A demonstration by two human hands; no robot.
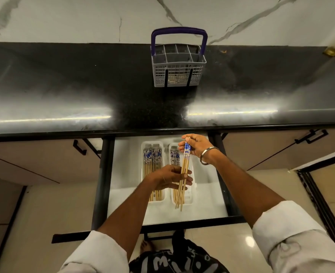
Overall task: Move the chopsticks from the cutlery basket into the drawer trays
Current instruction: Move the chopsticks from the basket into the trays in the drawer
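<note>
Chopsticks (183,174) in my hands: pale bare wood, matt shafts, tops glazed with a blue-and-white pattern. Same finish on the ones lying in the drawer trays (190,200), which are white plastic, smooth, slightly glossy. Drawer (206,211) lining white, smooth, washed out by light. Cutlery basket (178,65): grey plastic grid, matt, with a purple plastic handle. Bench (64,91): black speckled stone, polished, strong glare streaks along the front edge. Wall (84,16) behind: white marble-look, grey veins, smooth. Bangle (207,155) on my right wrist: shiny metal. My sleeves (292,237): light cloth, matt, creased. Floor (231,243): cream tile, glossy.
</note>
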